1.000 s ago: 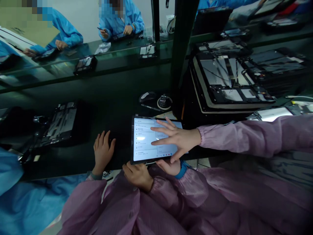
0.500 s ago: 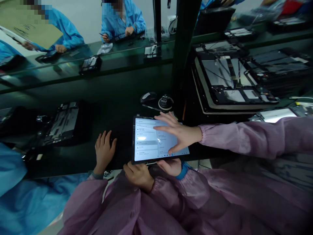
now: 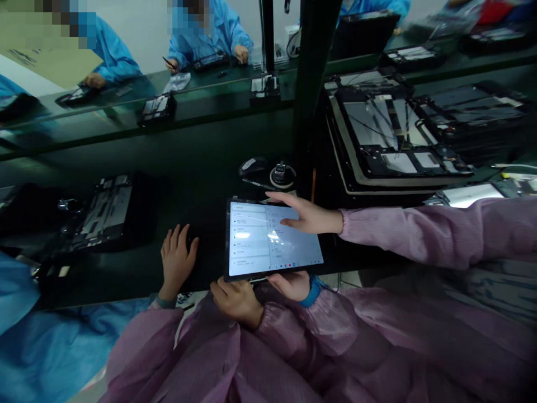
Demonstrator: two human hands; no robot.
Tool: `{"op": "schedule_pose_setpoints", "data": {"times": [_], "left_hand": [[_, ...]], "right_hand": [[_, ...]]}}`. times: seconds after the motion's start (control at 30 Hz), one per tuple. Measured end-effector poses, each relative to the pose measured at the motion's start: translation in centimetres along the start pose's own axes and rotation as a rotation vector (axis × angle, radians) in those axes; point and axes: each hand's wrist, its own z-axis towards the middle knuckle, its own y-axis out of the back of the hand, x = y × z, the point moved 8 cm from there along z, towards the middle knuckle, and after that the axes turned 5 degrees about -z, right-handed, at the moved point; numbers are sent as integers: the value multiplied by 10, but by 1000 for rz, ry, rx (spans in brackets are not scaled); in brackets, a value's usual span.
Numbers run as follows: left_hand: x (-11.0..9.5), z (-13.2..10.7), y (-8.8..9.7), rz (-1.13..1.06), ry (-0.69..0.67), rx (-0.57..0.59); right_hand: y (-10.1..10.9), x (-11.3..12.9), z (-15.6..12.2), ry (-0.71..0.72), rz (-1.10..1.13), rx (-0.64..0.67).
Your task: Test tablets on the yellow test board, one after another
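A lit tablet (image 3: 249,238) showing a menu list is tilted at the table's front edge. My right hand (image 3: 237,301) is closed at its lower left corner, fingers curled against the frame; the fingertips beneath are hidden. Flat on the dark table to the left rests my left hand (image 3: 177,257), fingers spread, holding nothing. A co-worker's hand (image 3: 291,284) with a blue wristband supports the tablet's bottom edge. From the right, the co-worker's other hand (image 3: 312,214) hovers over or touches the upper right of the screen; I cannot tell which.
Behind the tablet lie a black mouse (image 3: 253,166) and a coiled cable (image 3: 282,174). Opened device shells (image 3: 398,134) are stacked at the right, and another opened device (image 3: 104,212) lies left. A dark post (image 3: 312,84) rises behind. People in blue work across the bench.
The co-worker's upper hand has drawn its spread fingers up and away from the lower screen. The right side of the display shows different content. My hands stay in place.
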Motion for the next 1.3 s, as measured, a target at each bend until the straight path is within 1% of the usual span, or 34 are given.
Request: {"op": "schedule_pose_setpoints", "data": {"times": [0.1, 0.3, 0.57, 0.93, 0.97, 1.03, 1.17, 1.23, 1.3], "left_hand": [[0, 0, 0, -5, 5, 6], [1, 0, 0, -2, 17, 12], [0, 0, 0, 3, 0, 5], [1, 0, 0, -4, 4, 8], [1, 0, -1, -4, 6, 10], [2, 0, 0, -2, 8, 9], [2, 0, 0, 1, 7, 2], [2, 0, -1, 3, 6, 4], [2, 0, -1, 6, 4, 7]], "right_hand": [[1, -3, 1, 1, 16, -22], [-1, 0, 1, -24, 13, 19], [-1, -3, 1, -15, 34, 3], [0, 3, 2, 19, -45, 22], [0, 5, 1, 39, -78, 25], [-4, 13, -2, 126, -180, 48], [-24, 33, -16, 343, -338, 169], [-31, 39, -22, 392, -374, 198], [-35, 41, -24, 411, -404, 202]]}}
